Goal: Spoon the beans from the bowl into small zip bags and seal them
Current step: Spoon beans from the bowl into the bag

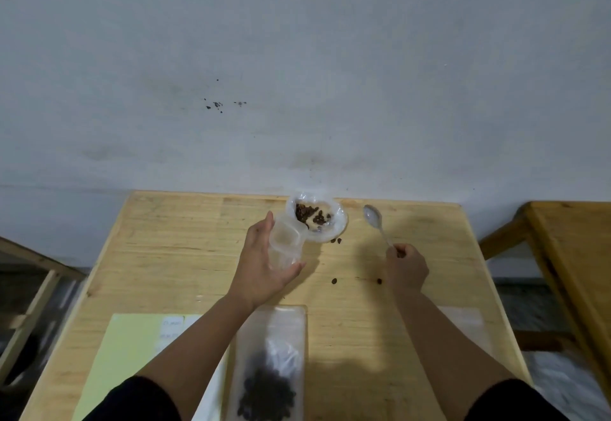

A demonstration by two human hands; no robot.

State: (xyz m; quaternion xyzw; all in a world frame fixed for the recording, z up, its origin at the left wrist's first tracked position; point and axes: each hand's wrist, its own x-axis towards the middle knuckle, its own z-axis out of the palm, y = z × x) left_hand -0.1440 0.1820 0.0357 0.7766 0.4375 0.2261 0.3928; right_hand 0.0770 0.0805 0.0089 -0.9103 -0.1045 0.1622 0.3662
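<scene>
A clear plastic bowl (334,232) with dark beans (309,213) inside stands near the table's far edge. My left hand (261,265) holds a small clear zip bag (285,245) upright with its mouth open, right next to the bowl's left side. My right hand (407,267) grips the handle of a metal spoon (375,220); its empty bowl points away from me, to the right of the bean bowl. A filled zip bag of dark beans (269,384) lies flat on the table between my forearms.
The wooden table (185,255) stands against a grey wall. A few loose beans (334,281) lie on it near the bowl and my right hand. Yellow-green paper (122,354) lies front left, an empty clear bag (463,321) front right. Wooden furniture (568,242) flanks both sides.
</scene>
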